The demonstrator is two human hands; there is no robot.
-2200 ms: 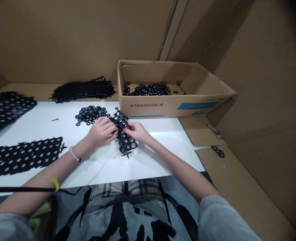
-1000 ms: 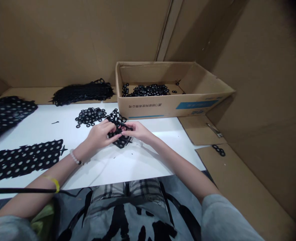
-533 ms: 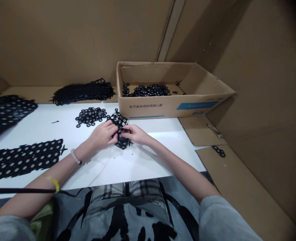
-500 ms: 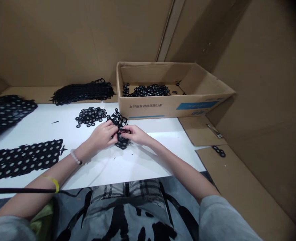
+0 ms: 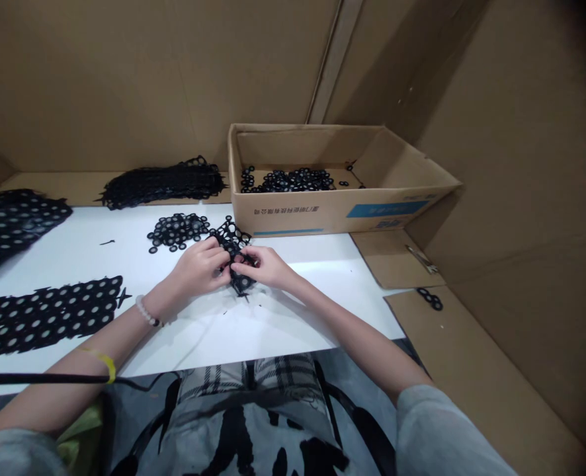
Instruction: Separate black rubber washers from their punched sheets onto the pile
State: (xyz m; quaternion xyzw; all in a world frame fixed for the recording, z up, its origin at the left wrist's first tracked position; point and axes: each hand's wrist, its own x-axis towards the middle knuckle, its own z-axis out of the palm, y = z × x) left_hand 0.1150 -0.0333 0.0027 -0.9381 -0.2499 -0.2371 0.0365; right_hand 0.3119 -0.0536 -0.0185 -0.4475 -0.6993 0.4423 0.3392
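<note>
Both my hands sit at the middle of a white board, pinching a bunched piece of black perforated rubber sheet. My left hand grips its left side, and my right hand holds its right side with the fingertips. The hands hide most of the piece. Just left of it lies a heap of loose black rubber rings, close to my left hand but apart from it. A beaded bracelet circles my left wrist.
A long punched black strip and another sheet lie on the left. A stack of black scrap is at the back. A cardboard box holds black rings. A metal tool and several rings lie on cardboard at right.
The black piece has been bunched tighter and looks smaller than before. Both hands have closed in around it, and its lower end no longer hangs out below them.
</note>
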